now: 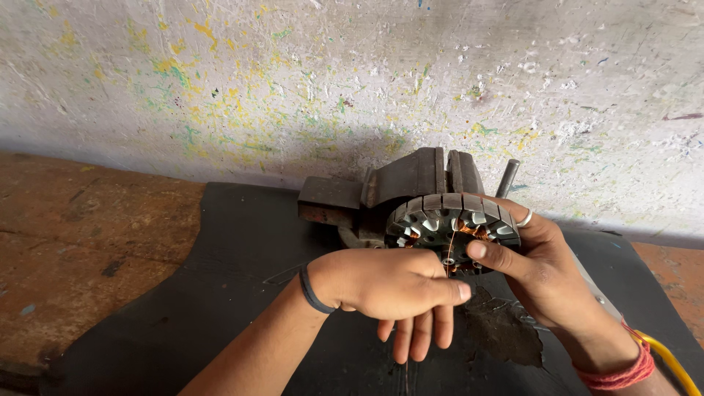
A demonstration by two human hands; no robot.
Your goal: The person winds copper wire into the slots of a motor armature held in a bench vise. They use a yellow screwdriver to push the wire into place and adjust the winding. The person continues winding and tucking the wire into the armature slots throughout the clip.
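Fingertips [460, 292] of my left hand [389, 282] pinch a thin copper wire [449, 253], drawn taut. Just beyond them, my right hand [539, 275] grips the stator [447, 220] clamped in the vise [418, 180]. Few slots near my thumb show copper; most look bare.

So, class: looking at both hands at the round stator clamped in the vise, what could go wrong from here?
1. The thin copper wire pinched by the left hand looks fine and taut; it might snap or kink on a slot edge.
2. The right hand steadies the stator by its rim, so fingers could scrape on its metal teeth.
3. The vise grips only the top, so the stator may twist.
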